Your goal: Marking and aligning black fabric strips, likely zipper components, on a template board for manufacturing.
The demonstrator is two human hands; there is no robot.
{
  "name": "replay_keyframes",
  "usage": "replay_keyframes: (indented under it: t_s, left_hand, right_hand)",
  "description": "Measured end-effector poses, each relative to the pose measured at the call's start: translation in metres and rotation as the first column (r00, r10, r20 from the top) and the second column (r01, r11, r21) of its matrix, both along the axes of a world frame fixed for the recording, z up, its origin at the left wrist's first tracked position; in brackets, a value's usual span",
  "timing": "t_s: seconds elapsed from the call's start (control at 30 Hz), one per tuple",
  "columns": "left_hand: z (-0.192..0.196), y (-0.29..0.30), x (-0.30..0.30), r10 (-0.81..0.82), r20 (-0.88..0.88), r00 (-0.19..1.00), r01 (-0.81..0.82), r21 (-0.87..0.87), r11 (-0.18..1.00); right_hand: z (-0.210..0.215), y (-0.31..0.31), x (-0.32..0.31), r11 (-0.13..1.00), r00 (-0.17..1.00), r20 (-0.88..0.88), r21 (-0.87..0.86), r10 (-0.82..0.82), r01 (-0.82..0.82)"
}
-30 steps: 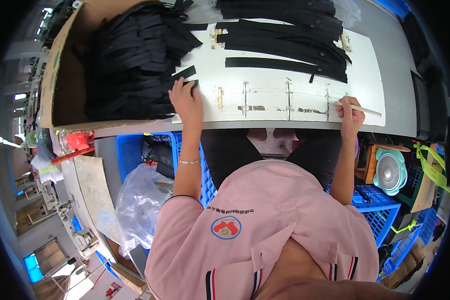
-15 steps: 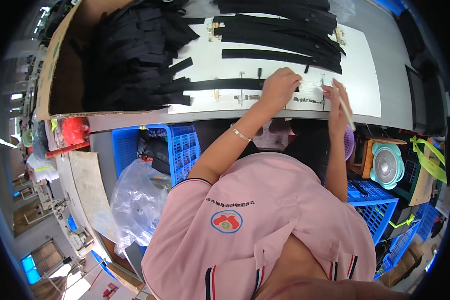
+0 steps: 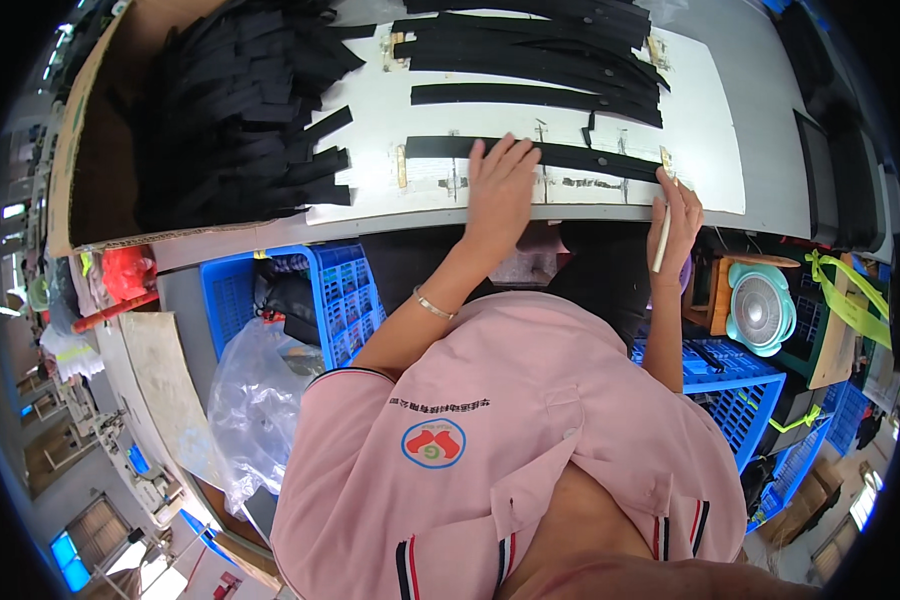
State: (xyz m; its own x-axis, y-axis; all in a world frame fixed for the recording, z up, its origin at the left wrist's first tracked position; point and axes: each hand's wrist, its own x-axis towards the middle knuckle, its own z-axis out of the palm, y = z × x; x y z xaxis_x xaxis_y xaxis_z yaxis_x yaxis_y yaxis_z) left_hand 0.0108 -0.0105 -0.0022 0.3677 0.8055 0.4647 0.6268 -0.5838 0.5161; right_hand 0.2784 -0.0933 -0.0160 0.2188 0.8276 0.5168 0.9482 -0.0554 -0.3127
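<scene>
A black fabric strip (image 3: 575,156) lies across the white board (image 3: 370,190) on the table, with a small round dot on its right part. My left hand (image 3: 503,190) rests on the strip left of its middle, fingers stretched out and a little apart. At the strip's right end, my right hand (image 3: 680,215) touches it with the fingertips while holding a slim white pen (image 3: 662,240), which points down toward me. Dark marks and bits of tape show on the board around the strip. A small black piece (image 3: 589,127) lies just beyond it.
More black strips (image 3: 530,55) lie in rows on the board's far part. A cardboard box (image 3: 85,150) at the left holds a large heap of black strips (image 3: 240,110). Below the table edge are blue crates (image 3: 350,300), a clear plastic bag (image 3: 255,410) and a small turquoise fan (image 3: 760,308).
The strip has moved right, out of the heap, and now lies apart from it. My left hand has shifted left and flattened on the strip; my right hand has come to the strip's right end.
</scene>
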Motion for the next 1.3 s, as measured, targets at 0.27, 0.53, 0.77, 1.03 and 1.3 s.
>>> replay_keyframes:
  t_s: [0.27, 0.53, 0.77, 1.03, 1.3]
  left_hand:
    - [0.002, -0.008, -0.077, 0.261, -0.104, 0.960, -0.266, -0.045, 0.963]
    - [-0.001, -0.025, -0.090, 0.238, -0.128, 0.963, -0.249, -0.077, 0.965]
    - [-0.003, -0.024, -0.087, 0.264, -0.098, 0.959, -0.271, -0.059, 0.961]
    - [-0.004, -0.024, -0.087, 0.276, -0.092, 0.957, -0.281, -0.045, 0.959]
    - [-0.004, -0.024, -0.086, 0.296, -0.089, 0.951, -0.301, -0.060, 0.952]
  right_hand:
    - [-0.004, 0.000, 0.008, 0.997, 0.998, 0.035, 0.049, 0.052, -0.054]
    - [0.017, 0.006, 0.002, 0.999, 0.994, 0.105, -0.034, 0.025, -0.021]
    - [0.055, 0.037, -0.074, 0.981, 0.908, -0.375, 0.029, 0.188, -0.191]
    - [0.054, 0.098, -0.179, 0.882, 0.350, -0.914, 0.018, 0.205, -0.471]
    - [0.030, 0.109, -0.195, 0.834, 0.478, -0.826, -0.017, 0.299, -0.551]
